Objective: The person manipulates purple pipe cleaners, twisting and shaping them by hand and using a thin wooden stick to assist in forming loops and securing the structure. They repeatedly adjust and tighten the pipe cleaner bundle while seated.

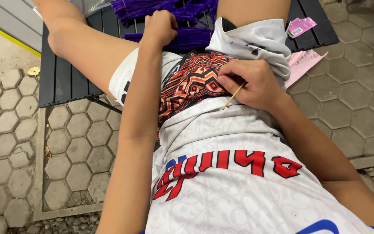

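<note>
Pinching a thin stick [233,95], the right hand [252,84] rests apart from the left hand [160,27], closed on purple strands [187,37]

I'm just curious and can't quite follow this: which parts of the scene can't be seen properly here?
Head view only:
- Purple strands: far ends cut off by the top edge.
- Left hand: fingertips hidden, curled into the strands.
- Thin stick: upper end hidden inside the right hand.
- Pink packet: contents too small to tell.

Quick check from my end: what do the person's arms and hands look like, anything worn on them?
Both arms are bare to the frame edge: no sleeves show. The left hand and right hand wear no gloves, rings, watch or bands that can be seen. The fingernails are short and unpainted.
</note>
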